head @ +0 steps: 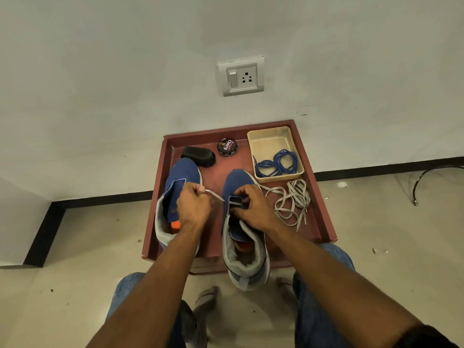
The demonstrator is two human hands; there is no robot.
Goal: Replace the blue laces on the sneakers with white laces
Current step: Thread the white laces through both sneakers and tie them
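Observation:
Two blue sneakers with grey collars stand on a maroon tray table [324, 222]. The left sneaker [182, 172] has no lace. My left hand [193, 207] hovers over it and pinches the end of a white lace [214, 195] that stretches right to the right sneaker [234, 182]. My right hand [253, 205] grips the right sneaker's eyelet area at the lowest eyelets. The rest of the white laces [293, 199] lies in a loose heap to the right. The blue laces [277, 164] lie coiled in a cream plastic box [270, 135].
A black shoe brush [198, 155] and a round black polish tin [227, 146] sit at the tray's back. The tray stands against a white wall with a socket [241, 76]. My knees in jeans are under the tray's front edge. A black cable [426, 177] lies on the floor at right.

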